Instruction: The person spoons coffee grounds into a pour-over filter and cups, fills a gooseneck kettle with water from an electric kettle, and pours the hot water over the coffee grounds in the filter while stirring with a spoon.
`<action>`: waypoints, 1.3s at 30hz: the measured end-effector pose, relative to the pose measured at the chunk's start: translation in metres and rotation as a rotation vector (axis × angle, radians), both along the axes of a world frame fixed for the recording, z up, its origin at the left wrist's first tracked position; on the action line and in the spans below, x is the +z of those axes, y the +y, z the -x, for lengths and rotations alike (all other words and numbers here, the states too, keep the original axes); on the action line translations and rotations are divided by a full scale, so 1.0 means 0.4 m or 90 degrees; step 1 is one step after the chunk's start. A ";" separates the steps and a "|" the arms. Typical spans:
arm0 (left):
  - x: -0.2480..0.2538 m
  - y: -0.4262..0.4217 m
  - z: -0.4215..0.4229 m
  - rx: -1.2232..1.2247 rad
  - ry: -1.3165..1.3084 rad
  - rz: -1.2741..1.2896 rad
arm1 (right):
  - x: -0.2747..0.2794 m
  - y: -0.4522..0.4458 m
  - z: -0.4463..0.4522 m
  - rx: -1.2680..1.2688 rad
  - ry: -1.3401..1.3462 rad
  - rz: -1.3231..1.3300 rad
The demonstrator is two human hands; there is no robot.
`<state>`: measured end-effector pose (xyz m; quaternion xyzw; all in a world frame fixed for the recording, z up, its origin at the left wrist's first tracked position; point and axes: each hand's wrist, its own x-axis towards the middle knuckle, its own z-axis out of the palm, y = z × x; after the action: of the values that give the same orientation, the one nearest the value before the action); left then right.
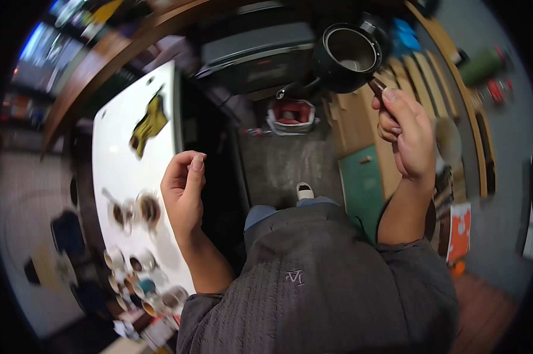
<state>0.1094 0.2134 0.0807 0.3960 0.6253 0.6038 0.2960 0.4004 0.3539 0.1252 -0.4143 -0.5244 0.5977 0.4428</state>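
My right hand (409, 133) is closed round the brown handle of a black kettle (332, 76), held up at the far right. The kettle's top is uncovered, showing its pale metal inside, and its dark spout (302, 90) points left. My left hand (185, 186) hovers by the edge of the white counter (119, 165), fingers curled with the thumb against them. Nothing shows in it. Beyond that hand a yellow and dark cloth (149, 125) lies on the counter. Close to its wrist stand blurred glass vessels (148, 211).
Several cups (144, 287) crowd the counter's near end. A bag with a red inside (291, 115) stands on the floor ahead. To the right are wooden boards (417, 82) and a green cabinet panel (361, 183). A dark appliance (260, 59) stands at the back.
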 end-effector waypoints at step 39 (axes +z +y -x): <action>-0.136 0.581 -0.353 -0.600 -0.090 0.212 | -0.366 0.010 -0.549 -0.909 -0.879 -0.133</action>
<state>0.2505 0.4459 0.0264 0.5408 0.4451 0.3215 0.6371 0.6198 0.3577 -0.0213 -0.8481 -0.3447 -0.2295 0.3305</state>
